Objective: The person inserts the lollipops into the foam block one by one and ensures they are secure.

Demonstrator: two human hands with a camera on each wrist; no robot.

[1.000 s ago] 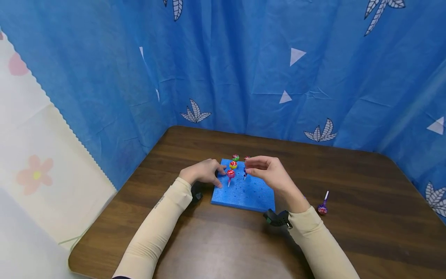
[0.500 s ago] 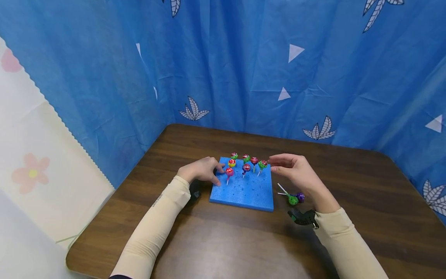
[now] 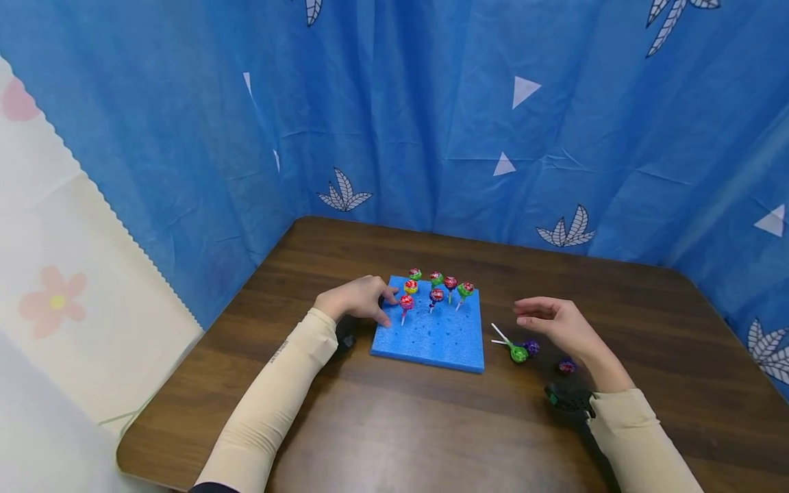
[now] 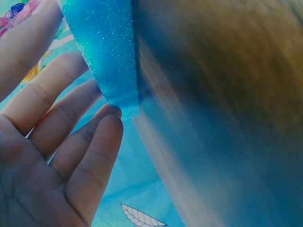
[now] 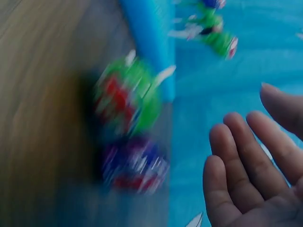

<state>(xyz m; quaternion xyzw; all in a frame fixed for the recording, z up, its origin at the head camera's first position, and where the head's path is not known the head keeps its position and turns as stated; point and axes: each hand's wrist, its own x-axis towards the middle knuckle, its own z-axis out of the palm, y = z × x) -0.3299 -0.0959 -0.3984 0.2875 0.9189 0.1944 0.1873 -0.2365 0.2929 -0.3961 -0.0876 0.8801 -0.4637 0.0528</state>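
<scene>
A blue foam board lies on the table with several wrapped lollipops standing upright in its holes, among them a pink one, a yellow one and a green one. My left hand rests at the board's left edge, thumb and fingers spread; in the left wrist view its straight fingers touch the board's side. Holding nothing, my right hand hovers right of the board with relaxed fingers. Beneath and beside it lie a green lollipop and a purple one.
Another purple lollipop lies near the right wrist, partly hidden by it. The brown wooden table extends around the board. A blue curtain hangs behind the table, and a pale flowered cloth hangs at the left.
My right hand has moved right, away from the dark-blue lollipop in the board, past the green one at the right edge, to above the loose lollipops. The left hand stays at the board's edge.
</scene>
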